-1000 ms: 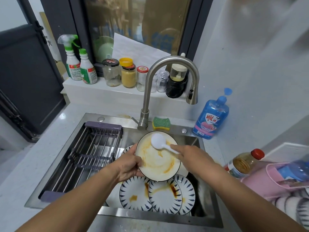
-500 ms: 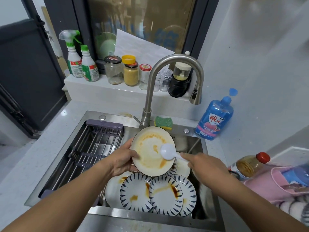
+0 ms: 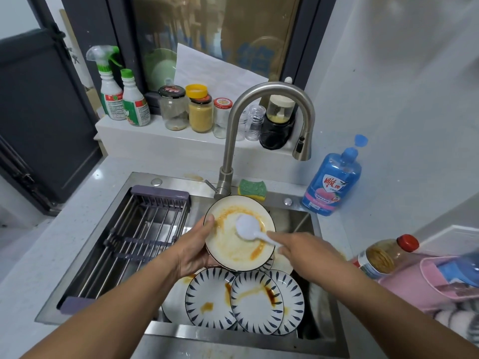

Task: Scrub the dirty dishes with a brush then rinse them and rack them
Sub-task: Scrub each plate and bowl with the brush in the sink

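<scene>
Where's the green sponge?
In the head view, the green sponge lies on the sink's back ledge, just right of the faucet base, left of the blue soap bottle, behind the dirty plate.

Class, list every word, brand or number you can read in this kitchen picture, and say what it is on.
"雕牌", as best it reads: red characters on the label of the blue detergent bottle.
Labels of the spray bottles: too blurred to read.
Red print on the black jar lid: too small.
Blue characters in the window glass: too blurred.
</scene>
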A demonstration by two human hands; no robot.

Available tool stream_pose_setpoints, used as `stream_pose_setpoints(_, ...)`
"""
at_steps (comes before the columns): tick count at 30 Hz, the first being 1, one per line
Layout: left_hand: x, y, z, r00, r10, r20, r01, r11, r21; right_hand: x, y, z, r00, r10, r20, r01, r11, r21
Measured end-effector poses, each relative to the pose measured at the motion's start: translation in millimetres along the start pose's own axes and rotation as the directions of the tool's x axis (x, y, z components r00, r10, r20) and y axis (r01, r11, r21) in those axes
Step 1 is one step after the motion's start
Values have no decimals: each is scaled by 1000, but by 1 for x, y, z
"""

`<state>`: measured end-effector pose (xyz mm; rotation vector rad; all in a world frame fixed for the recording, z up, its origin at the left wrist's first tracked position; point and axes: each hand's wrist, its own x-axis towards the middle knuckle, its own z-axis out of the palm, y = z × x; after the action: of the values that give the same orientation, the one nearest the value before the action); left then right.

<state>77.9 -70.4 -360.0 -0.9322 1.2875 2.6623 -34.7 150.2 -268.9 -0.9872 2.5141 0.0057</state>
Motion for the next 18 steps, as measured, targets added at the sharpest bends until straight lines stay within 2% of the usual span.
stream_pose_setpoints(2, 0, 2, 1, 1000, 7, -3, -7, 1000, 26, 4, 8, -6, 998, 57, -28, -56, 998, 24)
stream_pose_setpoints(4, 0, 3, 3, 1000, 8, -7, -7, 1000, 26, -1, 6, -8, 998, 54, 20, -55, 997, 53)
stream_pose_setpoints(7, 3, 1, 6, 1000, -6, -3, 6, 1000, 22, -11, -15, -5, 992, -47, 114, 45, 999, 17)
stream_pose_setpoints(10, 4, -3, 4, 998, -56, 8, 56, 998, 16, -1, -29, -4, 993, -101, 68, 105, 992, -64)
stream_pose_setpoints(14, 0, -5, -1, 998, -32, 60, 30, 999, 35, 13, -26, -8, 999, -27, -18, 26, 999, -31)
stream_pose_setpoints(18, -2, -5, 1, 1000, 22, 20, -22, 1000, -12, 10, -14, -12, 996, 90, -16, -91, 983, -160)
